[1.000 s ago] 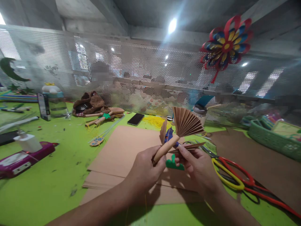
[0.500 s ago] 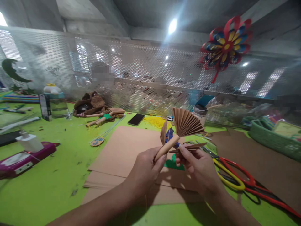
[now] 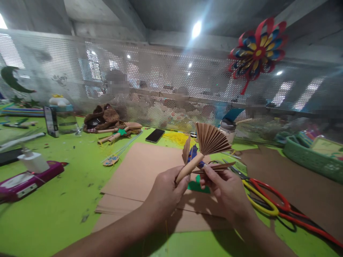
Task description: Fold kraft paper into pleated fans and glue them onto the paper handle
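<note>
A brown rolled paper tube (image 3: 190, 167) is gripped in my left hand (image 3: 167, 187), its far end pointing up and right. At that end a pleated brown paper fan (image 3: 213, 140) spreads out, with a smaller pleated piece (image 3: 185, 150) on the left and a blue paper piece (image 3: 193, 153) between them. My right hand (image 3: 227, 187) pinches a lower folded brown paper piece (image 3: 221, 166) beside the tube's end; some fingers are hidden behind it. Beneath both hands lies a stack of brown paper sheets (image 3: 128, 178), with a green paper piece (image 3: 199, 186) on it.
To the right lie yellow-handled scissors (image 3: 261, 203) and red-handled scissors (image 3: 276, 196), near a green basket (image 3: 311, 160). A phone (image 3: 155, 135) and yellow strands (image 3: 175, 138) lie beyond the sheets. At left are a purple power strip (image 3: 50, 171) and a jar (image 3: 65, 119).
Both hands keep their grips. The paper fan has shifted very slightly to the left; the objects on the table stay where they were.
</note>
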Tool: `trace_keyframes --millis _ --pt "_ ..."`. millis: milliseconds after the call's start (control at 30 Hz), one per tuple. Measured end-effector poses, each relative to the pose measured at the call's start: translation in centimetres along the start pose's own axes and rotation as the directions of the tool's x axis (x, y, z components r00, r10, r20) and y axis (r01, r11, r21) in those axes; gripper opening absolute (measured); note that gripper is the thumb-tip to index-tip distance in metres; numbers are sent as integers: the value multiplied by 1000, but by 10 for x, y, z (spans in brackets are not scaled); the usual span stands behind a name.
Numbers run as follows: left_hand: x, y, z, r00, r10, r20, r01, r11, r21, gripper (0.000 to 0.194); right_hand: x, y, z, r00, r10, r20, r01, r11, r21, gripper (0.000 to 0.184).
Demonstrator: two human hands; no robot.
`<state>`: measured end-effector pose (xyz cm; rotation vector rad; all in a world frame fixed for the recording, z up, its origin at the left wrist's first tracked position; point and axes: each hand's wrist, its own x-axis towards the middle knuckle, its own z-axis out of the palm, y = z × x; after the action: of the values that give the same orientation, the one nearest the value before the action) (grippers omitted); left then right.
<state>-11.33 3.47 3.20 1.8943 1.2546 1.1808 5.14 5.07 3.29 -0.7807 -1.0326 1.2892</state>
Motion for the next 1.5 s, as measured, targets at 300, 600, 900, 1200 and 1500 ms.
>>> trace_keyframes --millis 300,600,900,1200,1500 --pt "-1 3 0 1000 25 -17 -23 996 87 14 1 2 -1 1000 17 9 -17 1000 19 20" --pt "-2 2 1 999 50 -13 -48 994 103 16 3 3 -2 1000 6 -1 -6 1000 14 22" --pt "-1 1 3 999 27 -20 -24 994 103 16 3 5 -3 1000 -9 15 9 1000 7 19" --pt "-3 -1 4 999 39 -32 -37 997 66 14 3 3 -2 1000 -23 17 23 1000 -11 18" --pt "-3 1 4 999 22 -31 -20 996 83 19 3 7 -4 999 -36 22 36 999 -24 17"
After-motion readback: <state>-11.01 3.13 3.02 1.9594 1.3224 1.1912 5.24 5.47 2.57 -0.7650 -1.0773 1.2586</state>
